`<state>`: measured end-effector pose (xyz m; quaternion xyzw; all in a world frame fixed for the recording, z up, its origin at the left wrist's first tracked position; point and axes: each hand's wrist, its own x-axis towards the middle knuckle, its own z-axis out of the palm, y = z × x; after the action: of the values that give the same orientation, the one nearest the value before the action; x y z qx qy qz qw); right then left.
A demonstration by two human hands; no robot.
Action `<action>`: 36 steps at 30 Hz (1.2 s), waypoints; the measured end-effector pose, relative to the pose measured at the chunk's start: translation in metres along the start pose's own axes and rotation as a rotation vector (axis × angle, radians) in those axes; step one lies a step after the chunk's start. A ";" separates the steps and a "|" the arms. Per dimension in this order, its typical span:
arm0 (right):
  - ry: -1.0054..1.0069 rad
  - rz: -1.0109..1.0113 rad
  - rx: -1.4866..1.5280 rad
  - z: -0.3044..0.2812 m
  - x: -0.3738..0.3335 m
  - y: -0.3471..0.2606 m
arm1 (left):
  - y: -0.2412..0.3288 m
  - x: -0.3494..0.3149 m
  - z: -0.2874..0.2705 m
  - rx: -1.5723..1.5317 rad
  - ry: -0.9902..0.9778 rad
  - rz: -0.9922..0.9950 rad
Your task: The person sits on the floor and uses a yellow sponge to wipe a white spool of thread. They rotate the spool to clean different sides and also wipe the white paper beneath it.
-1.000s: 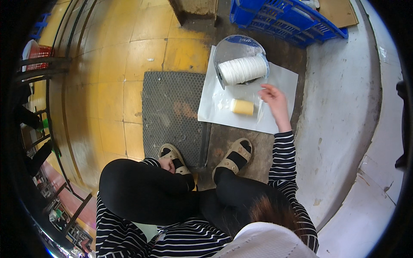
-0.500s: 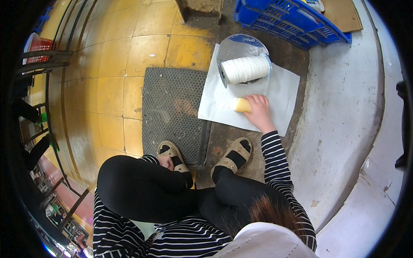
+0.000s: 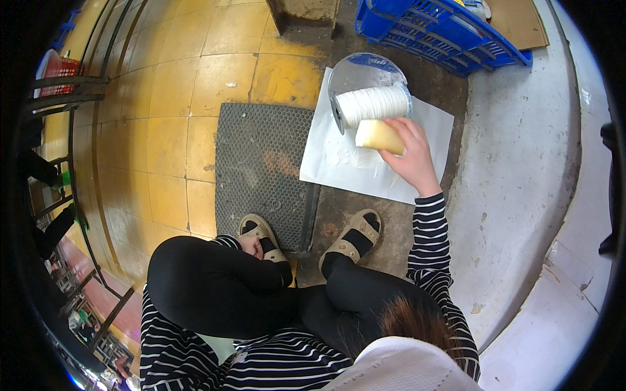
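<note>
Where half a second ago the small yellowish cone [image 3: 379,136] lay low on the white sheet [image 3: 339,163] under the reaching fingers, it is now lifted and held just below the large white spool [image 3: 373,105], close beside it; whether the two touch cannot be told. The right hand [image 3: 412,155] is closed round the cone's wider end, fingers curled over the top, thumb hidden beneath. A second ago that hand was still off to the right of the sheet and the cone lay untouched near the sheet's middle.

The white spool lies on its side with a clear round flange [image 3: 365,72] behind it, at the sheet's upper edge; its place is unchanged across the frames. The sheet lies on dark, stained concrete, its left edge overlapping the grey honeycomb mat [image 3: 261,169].

The left hand [image 3: 249,246] rests low by the left ankle, fingers loosely curled against the sandal [image 3: 259,231], holding nothing that shows; it has not moved. The other sandal [image 3: 355,234] is planted on the concrete below the sheet.

Further out: a blue plastic crate [image 3: 437,29] beyond the spool, flat brown cardboard [image 3: 515,23] to its right, yellow floor tiles [image 3: 176,130] left of the mat, and a pale raised concrete kerb [image 3: 521,182] along the right.
</note>
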<state>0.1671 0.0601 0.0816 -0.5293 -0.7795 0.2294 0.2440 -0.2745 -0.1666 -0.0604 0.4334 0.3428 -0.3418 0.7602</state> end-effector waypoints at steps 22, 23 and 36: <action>0.156 0.035 -0.309 -0.014 0.011 0.022 | -0.009 0.006 -0.001 -0.085 -0.046 0.023; 0.163 0.032 -0.293 -0.014 0.011 0.020 | -0.009 0.006 -0.001 -0.088 -0.044 0.017; 0.191 0.093 -0.189 0.033 -0.002 -0.002 | -0.013 0.008 0.003 -0.019 0.033 0.011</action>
<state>0.1458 0.0540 0.0564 -0.6050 -0.7454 0.1145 0.2554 -0.2801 -0.1758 -0.0714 0.4337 0.3560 -0.3269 0.7604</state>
